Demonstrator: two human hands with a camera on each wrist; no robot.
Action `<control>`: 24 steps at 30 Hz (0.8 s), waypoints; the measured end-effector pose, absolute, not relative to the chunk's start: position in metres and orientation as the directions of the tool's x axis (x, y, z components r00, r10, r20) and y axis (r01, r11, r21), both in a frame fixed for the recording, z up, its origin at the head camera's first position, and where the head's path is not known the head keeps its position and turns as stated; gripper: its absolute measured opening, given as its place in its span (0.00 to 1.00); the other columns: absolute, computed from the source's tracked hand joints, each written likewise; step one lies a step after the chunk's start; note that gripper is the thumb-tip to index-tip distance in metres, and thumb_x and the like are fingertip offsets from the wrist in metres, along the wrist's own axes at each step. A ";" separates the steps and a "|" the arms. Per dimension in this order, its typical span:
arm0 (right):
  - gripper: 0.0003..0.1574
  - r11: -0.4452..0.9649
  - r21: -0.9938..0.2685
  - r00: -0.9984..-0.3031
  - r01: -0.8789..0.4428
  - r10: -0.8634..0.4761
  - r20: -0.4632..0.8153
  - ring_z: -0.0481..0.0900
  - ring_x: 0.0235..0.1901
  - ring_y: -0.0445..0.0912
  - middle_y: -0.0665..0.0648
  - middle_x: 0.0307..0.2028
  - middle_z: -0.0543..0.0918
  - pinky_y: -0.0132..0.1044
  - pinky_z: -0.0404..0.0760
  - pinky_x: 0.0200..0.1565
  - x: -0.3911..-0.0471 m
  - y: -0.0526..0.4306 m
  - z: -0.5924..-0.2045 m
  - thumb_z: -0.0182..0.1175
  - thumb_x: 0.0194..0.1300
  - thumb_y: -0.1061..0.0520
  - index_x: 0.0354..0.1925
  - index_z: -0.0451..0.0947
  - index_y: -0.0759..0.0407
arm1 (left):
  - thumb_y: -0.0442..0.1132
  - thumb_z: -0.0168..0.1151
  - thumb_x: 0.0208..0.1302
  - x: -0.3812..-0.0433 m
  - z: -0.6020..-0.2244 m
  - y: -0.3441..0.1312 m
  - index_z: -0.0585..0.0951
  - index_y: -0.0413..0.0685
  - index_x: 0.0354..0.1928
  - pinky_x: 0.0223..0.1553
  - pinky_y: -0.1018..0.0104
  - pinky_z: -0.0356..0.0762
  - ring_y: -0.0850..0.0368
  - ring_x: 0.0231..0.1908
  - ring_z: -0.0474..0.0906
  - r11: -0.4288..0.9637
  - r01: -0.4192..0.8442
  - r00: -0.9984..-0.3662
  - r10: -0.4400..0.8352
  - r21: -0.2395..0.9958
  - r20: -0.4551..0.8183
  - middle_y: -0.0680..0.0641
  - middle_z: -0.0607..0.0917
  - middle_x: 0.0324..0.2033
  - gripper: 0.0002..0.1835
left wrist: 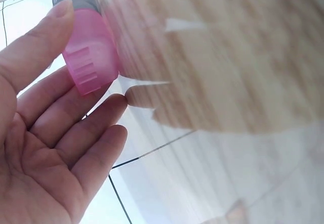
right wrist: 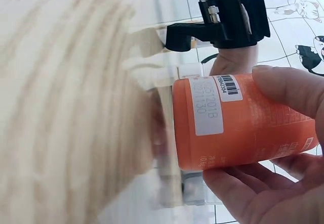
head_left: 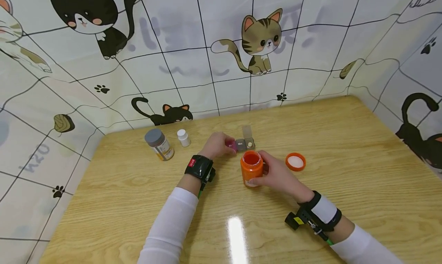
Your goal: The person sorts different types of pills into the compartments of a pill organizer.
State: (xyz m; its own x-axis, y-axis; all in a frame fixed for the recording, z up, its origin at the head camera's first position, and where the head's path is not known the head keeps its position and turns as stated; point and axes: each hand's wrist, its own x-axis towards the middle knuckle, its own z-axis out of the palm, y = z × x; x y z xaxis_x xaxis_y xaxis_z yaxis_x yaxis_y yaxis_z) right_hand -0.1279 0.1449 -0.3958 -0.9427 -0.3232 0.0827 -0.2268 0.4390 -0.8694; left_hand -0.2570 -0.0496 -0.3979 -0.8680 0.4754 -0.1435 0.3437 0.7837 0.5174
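My left hand [head_left: 218, 145] pinches the pink end compartment [left wrist: 91, 52] of a small pill organizer [head_left: 240, 144] between thumb and fingers. Grey compartments continue to its right, and the rightmost one has its clear lid [head_left: 247, 131] raised, with a pale tablet [head_left: 250, 144] inside. Just in front of the organizer, my right hand [head_left: 277, 175] grips an uncapped orange pill bottle [head_left: 251, 172] around its side. The bottle is close to upright; whether its base touches the table I cannot tell. White labels and a barcode show on it in the right wrist view.
An orange screw cap [head_left: 295, 162] lies inside-up to the right of the bottle. At the back left stand a grey-lidded bottle [head_left: 159, 144] and a small white bottle [head_left: 183, 138]. The wooden table [head_left: 345, 141] meets a cat-patterned curtain [head_left: 221, 76] behind.
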 end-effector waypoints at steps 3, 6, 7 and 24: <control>0.38 0.458 -0.860 -0.948 -0.225 -0.306 0.085 0.74 0.44 0.48 0.56 0.46 0.78 0.49 0.72 0.49 -0.125 0.143 -0.398 0.73 0.44 0.57 0.52 0.67 0.56 | 0.41 0.72 0.48 -0.258 -0.398 -0.049 0.80 0.44 0.49 0.39 0.69 0.71 0.57 0.38 0.72 0.780 0.349 -0.866 0.480 0.519 -0.140 0.46 0.83 0.41 0.24; 0.38 0.465 -0.857 -0.951 -0.221 -0.297 0.084 0.74 0.44 0.47 0.55 0.45 0.78 0.49 0.72 0.49 -0.124 0.141 -0.401 0.73 0.43 0.58 0.52 0.67 0.55 | 0.41 0.72 0.48 -0.259 -0.398 -0.049 0.80 0.44 0.50 0.38 0.69 0.70 0.57 0.38 0.72 0.779 0.351 -0.866 0.481 0.519 -0.137 0.46 0.83 0.41 0.24; 0.38 0.462 -0.860 -0.952 -0.217 -0.296 0.081 0.74 0.44 0.47 0.55 0.45 0.78 0.49 0.72 0.50 -0.124 0.141 -0.402 0.73 0.43 0.59 0.52 0.67 0.54 | 0.41 0.72 0.49 -0.259 -0.398 -0.049 0.80 0.44 0.50 0.38 0.69 0.70 0.57 0.37 0.72 0.779 0.351 -0.866 0.481 0.519 -0.137 0.46 0.83 0.41 0.24; 0.39 0.464 -0.853 -0.946 -0.240 -0.311 0.098 0.74 0.46 0.46 0.54 0.47 0.78 0.50 0.71 0.51 -0.124 0.142 -0.408 0.73 0.43 0.58 0.53 0.67 0.53 | 0.47 0.64 0.58 -0.245 -0.385 -0.062 0.67 0.44 0.63 0.55 0.57 0.66 0.51 0.55 0.68 0.742 0.349 -0.883 0.465 0.573 -0.064 0.43 0.75 0.55 0.33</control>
